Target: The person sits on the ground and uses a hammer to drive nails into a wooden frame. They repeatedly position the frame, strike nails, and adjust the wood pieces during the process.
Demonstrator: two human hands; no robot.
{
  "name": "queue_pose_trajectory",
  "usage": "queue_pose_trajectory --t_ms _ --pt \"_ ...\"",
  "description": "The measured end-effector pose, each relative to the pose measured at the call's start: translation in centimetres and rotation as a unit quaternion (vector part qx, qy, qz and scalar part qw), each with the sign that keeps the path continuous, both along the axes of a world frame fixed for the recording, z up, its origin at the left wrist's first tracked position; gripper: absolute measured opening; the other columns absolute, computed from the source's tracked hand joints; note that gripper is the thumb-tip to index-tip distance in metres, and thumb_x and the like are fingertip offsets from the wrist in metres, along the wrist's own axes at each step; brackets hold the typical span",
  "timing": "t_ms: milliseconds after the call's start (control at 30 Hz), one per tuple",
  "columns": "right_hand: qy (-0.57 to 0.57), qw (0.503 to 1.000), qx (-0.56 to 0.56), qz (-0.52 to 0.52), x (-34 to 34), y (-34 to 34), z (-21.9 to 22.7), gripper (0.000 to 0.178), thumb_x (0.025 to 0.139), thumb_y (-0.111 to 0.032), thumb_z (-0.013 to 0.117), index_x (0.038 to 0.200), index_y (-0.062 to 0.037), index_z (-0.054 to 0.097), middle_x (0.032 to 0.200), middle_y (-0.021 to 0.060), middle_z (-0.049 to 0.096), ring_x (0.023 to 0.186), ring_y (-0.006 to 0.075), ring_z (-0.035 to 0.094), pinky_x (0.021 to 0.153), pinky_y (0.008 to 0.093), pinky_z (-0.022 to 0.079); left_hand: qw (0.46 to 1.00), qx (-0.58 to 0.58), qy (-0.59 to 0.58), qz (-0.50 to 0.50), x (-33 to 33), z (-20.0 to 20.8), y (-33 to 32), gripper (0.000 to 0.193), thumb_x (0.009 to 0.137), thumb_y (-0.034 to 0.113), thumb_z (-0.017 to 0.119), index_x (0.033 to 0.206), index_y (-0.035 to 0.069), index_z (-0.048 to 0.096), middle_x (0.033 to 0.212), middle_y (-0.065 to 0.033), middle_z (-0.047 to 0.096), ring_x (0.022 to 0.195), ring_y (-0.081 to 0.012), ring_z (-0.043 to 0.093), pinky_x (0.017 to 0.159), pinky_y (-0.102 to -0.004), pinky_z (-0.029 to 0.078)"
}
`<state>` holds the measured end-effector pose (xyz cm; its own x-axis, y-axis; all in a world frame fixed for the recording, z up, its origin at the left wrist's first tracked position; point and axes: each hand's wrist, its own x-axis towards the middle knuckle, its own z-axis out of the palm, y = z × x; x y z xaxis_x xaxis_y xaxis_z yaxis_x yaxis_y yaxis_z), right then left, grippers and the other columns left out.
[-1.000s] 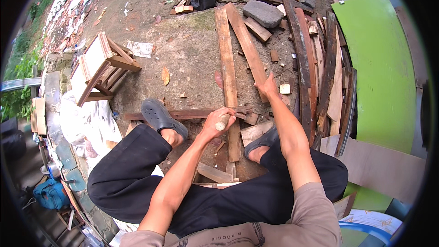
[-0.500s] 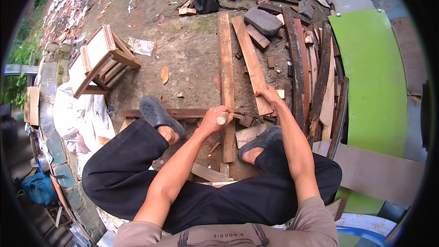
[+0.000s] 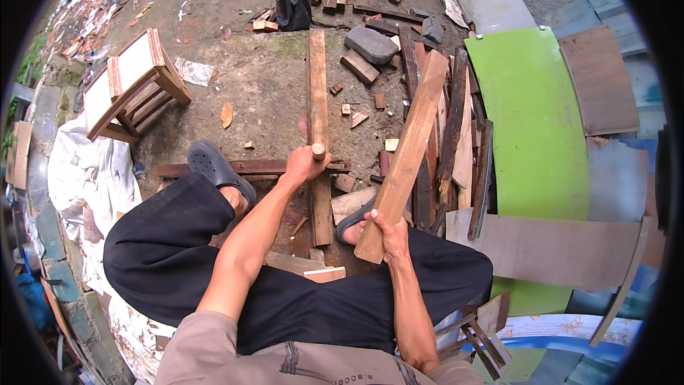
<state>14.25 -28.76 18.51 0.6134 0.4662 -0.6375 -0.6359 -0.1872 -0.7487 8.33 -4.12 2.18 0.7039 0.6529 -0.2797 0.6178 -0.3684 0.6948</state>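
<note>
My left hand [image 3: 304, 167] is closed around a round wooden handle [image 3: 318, 149], seen nearly end-on; whatever tool it belongs to is hidden. Under that hand runs a long wooden beam [image 3: 318, 93], lying on the ground and pointing away from me. A darker wooden bar [image 3: 260, 167] crosses it from side to side. My right hand [image 3: 390, 235] grips the near end of a brown wooden plank [image 3: 410, 153], thumb on top. The plank is raised and slants away to the right, over the wood pile.
A small wooden stool [image 3: 135, 89] lies tipped at the left beside a white cloth [image 3: 89, 171]. Stacked old boards [image 3: 450, 135] and a green panel [image 3: 541, 128] fill the right. A grey stone [image 3: 371, 45] and a black plastic bag [image 3: 293, 6] are farther off.
The plank in my right hand has been lifted off the ground, drawn nearer and swung so its far end points right. My left hand stays on the handle over the beam.
</note>
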Motion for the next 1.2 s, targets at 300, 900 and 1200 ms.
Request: queue_pose_trajectory --t_ms 300,900,1200 --pt "-0.095 0.961 -0.123 0.227 -8.0 0.0 2.7 0.062 0.076 -0.027 0.084 0.118 0.0073 0.054 0.1 0.0175 0.068 0.082 0.0208 0.069 0.075 0.0312 0.056 0.992 -0.077 -0.091 -0.046 -2.2 0.1 1.4 0.033 0.079 0.035 0.071 0.101 0.01 0.073 0.094 -0.0227 0.07 0.091 -0.0413 0.067 0.077 -0.0466 0.053" --pt "-0.173 0.936 -0.15 0.266 -10.8 2.0 2.9 0.078 0.072 -0.044 0.083 0.12 0.0093 0.052 0.105 0.0238 0.067 0.096 0.0306 0.068 0.085 0.0372 0.053 0.859 -0.413 -0.284 0.107 -2.9 -3.1 2.6 0.029 0.088 0.025 0.069 0.106 0.003 0.069 0.099 -0.0091 0.071 0.089 -0.0195 0.067 0.077 -0.0385 0.053" --pt "-0.199 0.934 -0.098 0.279 -10.3 4.2 3.8 0.075 0.074 -0.046 0.082 0.118 0.0083 0.054 0.096 0.0221 0.069 0.088 0.0259 0.069 0.079 0.0355 0.054 0.837 -0.437 -0.314 0.105 -7.1 -5.2 4.5 0.035 0.093 0.022 0.067 0.117 -0.003 0.066 0.109 -0.0085 0.069 0.103 -0.017 0.063 0.089 -0.032 0.05"
